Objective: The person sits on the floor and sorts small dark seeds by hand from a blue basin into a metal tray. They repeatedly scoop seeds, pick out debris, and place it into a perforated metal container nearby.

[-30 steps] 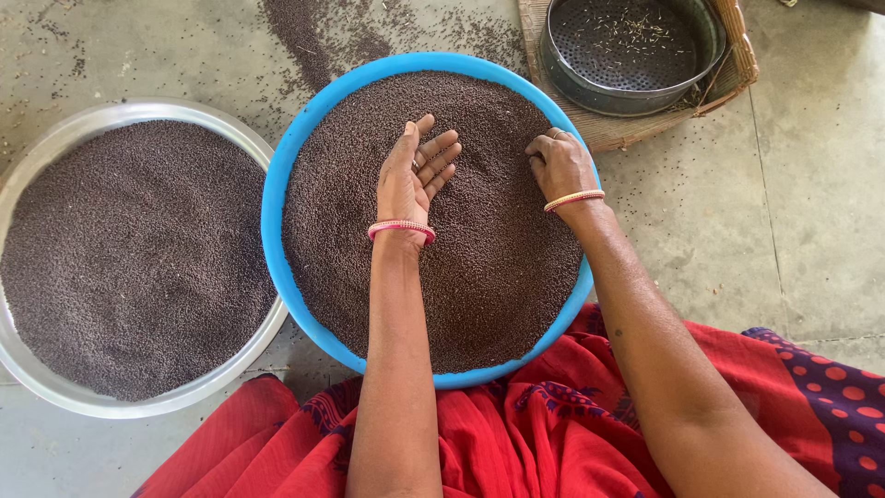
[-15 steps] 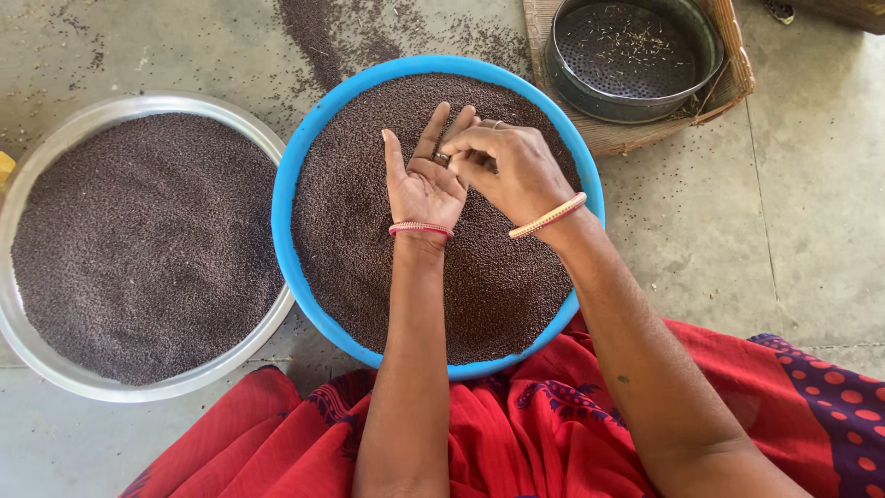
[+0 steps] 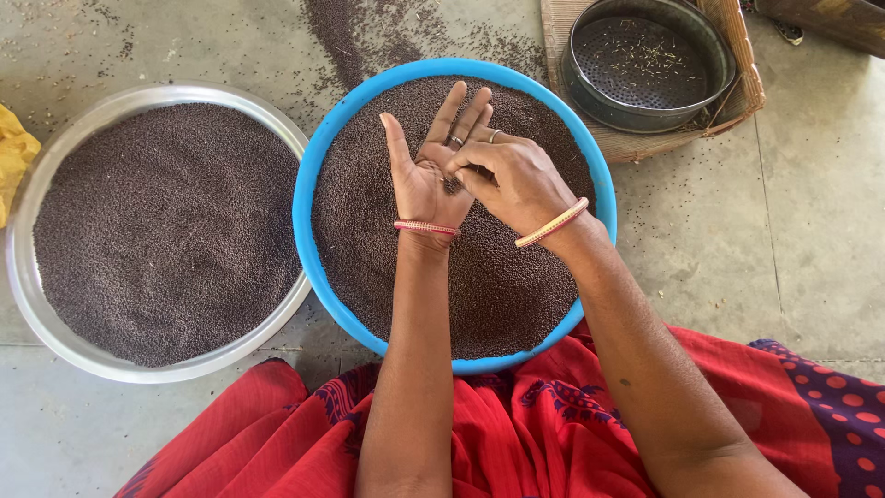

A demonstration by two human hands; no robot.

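Dark brown seeds [image 3: 479,277] fill a bright blue basin [image 3: 304,198] — red cloth [image 3: 544,433] below, purple-patterned.

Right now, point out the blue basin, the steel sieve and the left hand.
blue basin [image 3: 304,198], head view, bare left rim.
steel sieve [image 3: 645,65], head view, perforated bottom.
left hand [image 3: 422,180], head view, open palm.

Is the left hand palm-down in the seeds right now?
No, the left hand is raised palm-up above the blue basin, with the right hand picking at seeds on the palm.
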